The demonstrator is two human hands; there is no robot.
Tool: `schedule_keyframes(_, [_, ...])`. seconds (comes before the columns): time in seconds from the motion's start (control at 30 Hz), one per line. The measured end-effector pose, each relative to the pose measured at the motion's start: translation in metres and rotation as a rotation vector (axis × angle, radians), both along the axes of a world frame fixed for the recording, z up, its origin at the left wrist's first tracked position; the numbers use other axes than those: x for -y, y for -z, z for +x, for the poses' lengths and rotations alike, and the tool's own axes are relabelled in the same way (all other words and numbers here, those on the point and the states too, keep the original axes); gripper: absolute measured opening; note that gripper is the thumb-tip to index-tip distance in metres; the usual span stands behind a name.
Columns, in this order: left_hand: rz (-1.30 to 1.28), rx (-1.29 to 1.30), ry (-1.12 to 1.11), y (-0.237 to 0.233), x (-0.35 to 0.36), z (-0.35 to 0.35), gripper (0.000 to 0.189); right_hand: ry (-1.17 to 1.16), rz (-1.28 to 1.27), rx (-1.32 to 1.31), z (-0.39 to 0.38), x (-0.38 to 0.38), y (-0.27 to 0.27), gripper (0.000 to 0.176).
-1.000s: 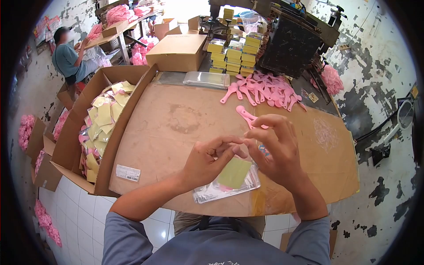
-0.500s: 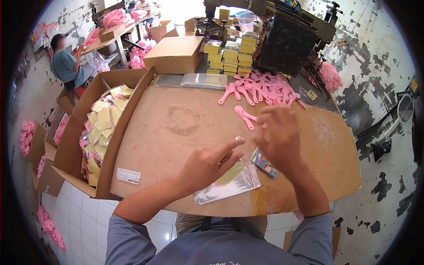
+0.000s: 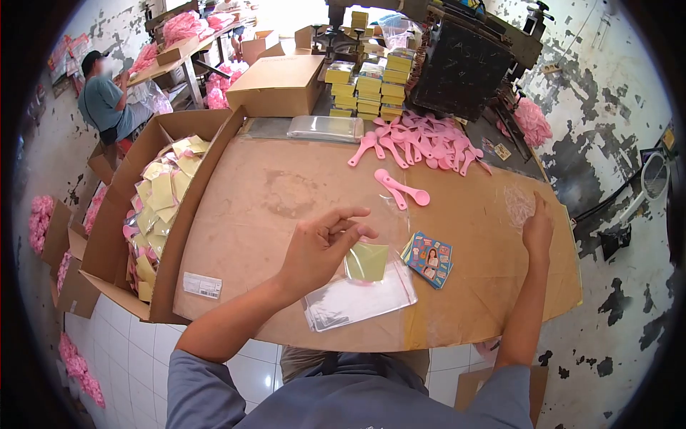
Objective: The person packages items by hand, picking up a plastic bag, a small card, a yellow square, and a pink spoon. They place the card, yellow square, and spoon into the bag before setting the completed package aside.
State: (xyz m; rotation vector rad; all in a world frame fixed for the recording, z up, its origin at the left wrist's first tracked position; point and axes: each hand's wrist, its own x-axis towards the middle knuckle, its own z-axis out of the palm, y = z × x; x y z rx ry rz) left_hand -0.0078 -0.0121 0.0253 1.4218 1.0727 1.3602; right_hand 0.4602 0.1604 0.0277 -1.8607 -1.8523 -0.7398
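Observation:
My left hand is closed in a pinch at the top of a small clear plastic bag with a pale yellow card inside. The bag hangs over a stack of flat clear bags. Out to the right, my right hand has its index finger stretched and nothing visible in it; its other fingers are partly hidden. Beside it lies a patch of thin clear strips. Several printed cards sit right of the bag stack. Two pink spoons lie crossed farther up the table.
A pile of pink spoons covers the back of the cardboard-topped table. Stacks of yellow-edged cards stand behind, beside a dark machine. At left is an open carton of filled bags. A person sits far left.
My right hand has swung right, from above the printed cards to the clear strips. My left hand has shifted slightly, and the bag with the yellow card now shows upright below its fingers.

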Motion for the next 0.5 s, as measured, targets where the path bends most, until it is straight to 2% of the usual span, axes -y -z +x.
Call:
schedule_keyframes(0.03, [-0.013,0.036,0.003,0.001,0.0,0.001,0.027,-0.154,-0.024,-0.144,-0.003,0.0,0.004,0.057])
schedule_keyframes(0.1, [-0.035,0.103,0.013,0.002,-0.003,0.003,0.026,-0.456,-0.066,-0.439,-0.063,0.023,-0.014,0.05])
schedule_keyframes(0.17, [-0.038,0.135,0.027,0.005,-0.005,0.005,0.025,-0.657,-0.537,-0.75,-0.125,0.055,-0.035,0.041])
schedule_keyframes(0.23, [-0.056,0.137,0.038,0.008,-0.004,0.005,0.024,-1.052,-0.729,-0.828,-0.171,0.078,-0.032,0.037])
schedule_keyframes(0.3, [-0.088,0.11,0.052,0.01,-0.003,0.004,0.023,-1.215,-0.752,-0.826,-0.212,0.105,-0.034,0.038])
schedule_keyframes(0.4, [-0.095,0.123,0.071,0.012,-0.002,0.004,0.024,-1.19,-0.983,-0.971,-0.235,0.109,-0.023,0.035])
schedule_keyframes(0.5, [-0.059,0.175,0.128,0.009,-0.002,0.002,0.025,-1.147,-1.071,-1.183,-0.237,0.099,-0.014,0.029])
